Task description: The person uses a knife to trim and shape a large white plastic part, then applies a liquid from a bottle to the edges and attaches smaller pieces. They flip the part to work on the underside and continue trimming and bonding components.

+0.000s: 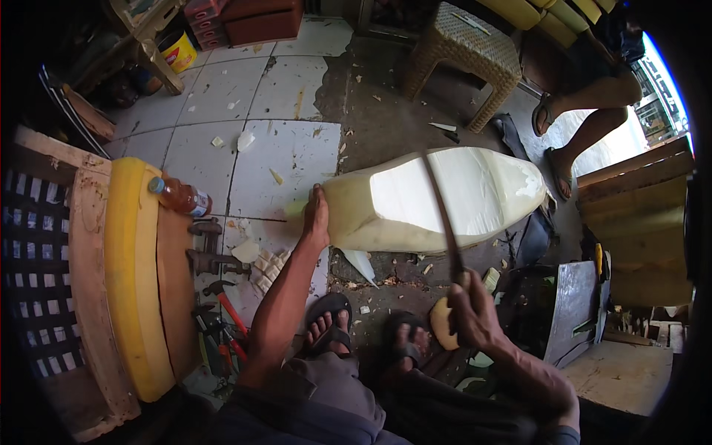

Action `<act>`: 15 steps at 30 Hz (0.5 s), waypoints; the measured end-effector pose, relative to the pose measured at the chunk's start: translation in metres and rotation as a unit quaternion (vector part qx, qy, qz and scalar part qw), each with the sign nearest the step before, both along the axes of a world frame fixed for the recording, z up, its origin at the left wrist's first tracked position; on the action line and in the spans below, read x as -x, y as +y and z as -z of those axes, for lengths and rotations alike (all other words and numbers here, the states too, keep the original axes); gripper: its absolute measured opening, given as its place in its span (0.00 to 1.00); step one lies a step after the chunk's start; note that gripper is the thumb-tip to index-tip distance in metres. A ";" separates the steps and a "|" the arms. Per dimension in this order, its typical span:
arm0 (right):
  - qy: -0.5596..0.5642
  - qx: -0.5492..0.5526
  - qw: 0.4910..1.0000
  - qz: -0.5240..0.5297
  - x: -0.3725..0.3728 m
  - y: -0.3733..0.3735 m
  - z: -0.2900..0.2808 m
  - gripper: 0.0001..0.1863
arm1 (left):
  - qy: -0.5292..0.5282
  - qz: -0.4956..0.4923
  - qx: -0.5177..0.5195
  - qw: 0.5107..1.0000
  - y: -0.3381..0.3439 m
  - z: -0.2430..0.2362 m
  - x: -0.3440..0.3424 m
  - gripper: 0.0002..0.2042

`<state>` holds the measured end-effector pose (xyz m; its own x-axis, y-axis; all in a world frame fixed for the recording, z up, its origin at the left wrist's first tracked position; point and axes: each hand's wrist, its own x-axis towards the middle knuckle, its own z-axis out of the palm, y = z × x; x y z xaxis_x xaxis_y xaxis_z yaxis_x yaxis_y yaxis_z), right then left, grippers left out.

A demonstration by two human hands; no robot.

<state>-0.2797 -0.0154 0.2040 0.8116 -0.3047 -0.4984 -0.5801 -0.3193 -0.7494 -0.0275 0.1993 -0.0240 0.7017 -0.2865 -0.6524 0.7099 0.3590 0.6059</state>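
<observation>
A long, pale cream block of seat foam (348, 194) lies across the floor in front of me, its upper face cut to bare white in the middle. Against its left end my left hand (317, 219) is pressed flat, fingers stretched along the foam. My right hand (475, 308) is closed around the handle end of a long, thin knife (443, 208). The blade is blurred and passes over the white face; whether it touches the foam I cannot tell. A thin white sliver of foam (359, 265) lies below the block's near edge.
A wicker stool (467, 55) stands beyond the foam, and a person's legs (593, 96) are at the right. On the left are a yellow foam pad (133, 274), a drink bottle (180, 196) and red-handled tools (231, 315). Scraps litter the tiles.
</observation>
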 end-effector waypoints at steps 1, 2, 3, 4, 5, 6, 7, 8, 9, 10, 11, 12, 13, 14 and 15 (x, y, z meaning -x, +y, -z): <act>0.016 0.025 0.999 -0.026 -0.008 0.011 0.006 0.24 | -0.007 0.008 -0.027 1.000 -0.004 0.007 -0.002 0.34; 0.024 0.047 0.997 -0.053 -0.022 0.032 0.012 0.24 | -0.035 -0.007 -0.060 0.998 0.006 0.020 -0.002 0.34; 0.036 -0.028 0.999 -0.024 -0.037 0.059 0.022 0.20 | -0.061 -0.025 -0.091 0.994 0.018 0.037 -0.003 0.33; 0.054 -0.037 0.997 -0.033 -0.047 0.076 0.038 0.20 | -0.091 -0.031 -0.111 0.989 0.018 0.047 -0.008 0.33; 0.047 -0.009 0.997 -0.052 -0.054 0.091 0.055 0.22 | -0.106 -0.041 -0.095 0.989 0.014 0.052 -0.010 0.32; 0.062 -0.016 0.997 -0.047 -0.064 0.109 0.060 0.21 | -0.120 -0.056 -0.083 0.988 0.015 0.058 -0.011 0.32; 0.061 -0.028 0.997 -0.024 -0.068 0.123 0.071 0.21 | -0.131 -0.071 -0.071 0.986 0.011 0.063 -0.007 0.32; 0.062 -0.040 0.997 0.009 -0.066 0.129 0.084 0.21 | -0.118 -0.068 -0.087 0.987 0.001 0.053 0.000 0.32; 0.045 -0.023 0.999 0.008 -0.063 0.128 0.091 0.20 | -0.106 -0.065 -0.103 0.987 -0.009 0.044 0.004 0.31; 0.022 -0.014 1.000 0.003 -0.065 0.135 0.097 0.20 | -0.100 -0.067 -0.129 0.984 -0.003 0.040 0.003 0.31; -0.001 -0.005 1.000 -0.002 -0.066 0.140 0.103 0.20 | -0.098 -0.072 -0.136 0.983 0.003 0.042 0.005 0.30; -0.028 0.007 1.000 -0.008 -0.067 0.146 0.108 0.19 | -0.095 -0.077 -0.143 0.982 0.008 0.041 0.007 0.29; -0.057 0.025 0.998 -0.012 -0.069 0.147 0.113 0.19 | -0.094 -0.083 -0.144 0.982 0.007 0.037 0.007 0.28; -0.085 0.043 0.995 -0.017 -0.071 0.147 0.118 0.19 | -0.114 -0.085 -0.154 0.978 0.007 0.033 0.009 0.28; -0.088 0.038 0.995 -0.016 -0.073 0.147 0.123 0.19 | -0.134 -0.087 -0.164 0.973 0.007 0.029 0.013 0.27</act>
